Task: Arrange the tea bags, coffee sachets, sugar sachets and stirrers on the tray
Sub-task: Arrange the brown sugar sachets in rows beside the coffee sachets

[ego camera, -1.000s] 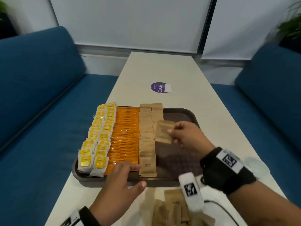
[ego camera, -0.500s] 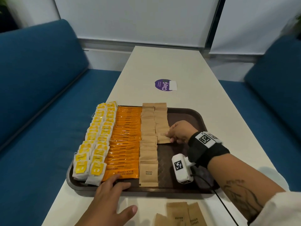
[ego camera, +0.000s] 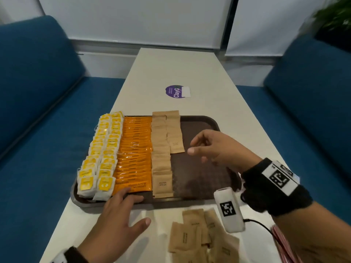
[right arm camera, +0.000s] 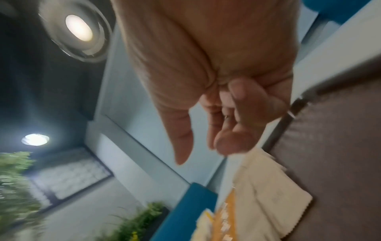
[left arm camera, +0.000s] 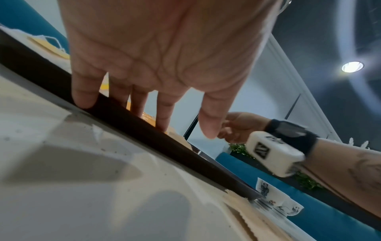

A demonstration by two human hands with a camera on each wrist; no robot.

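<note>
A brown tray (ego camera: pixel 205 179) holds two columns of yellow tea bags (ego camera: pixel 100 154), a column of orange coffee sachets (ego camera: pixel 135 154) and brown sugar sachets (ego camera: pixel 161 160), with a shorter second sugar column (ego camera: pixel 175 135) beside them. My right hand (ego camera: pixel 197 149) hovers empty over the tray's bare right part, just right of that second column, its fingers loosely curled (right arm camera: pixel 206 138). The straight fingers of my left hand (ego camera: pixel 129 202) rest on the tray's near rim (left arm camera: pixel 123 114). Several loose sugar sachets (ego camera: pixel 195 236) lie on the table in front of the tray. Red stirrers (ego camera: pixel 281 242) show at the lower right.
The tray sits on a narrow white table (ego camera: pixel 180 69) between two blue sofas (ego camera: pixel 38 111). A purple sticker (ego camera: pixel 175 92) lies beyond the tray. A white patterned cup (left arm camera: pixel 276 202) stands near the tray's right corner. A plant (ego camera: pixel 332 21) is at the far right.
My right hand laid the sugar sachet at the near end of the second column, let go and lifted back to the right, empty. My left hand stayed at the tray's near rim.
</note>
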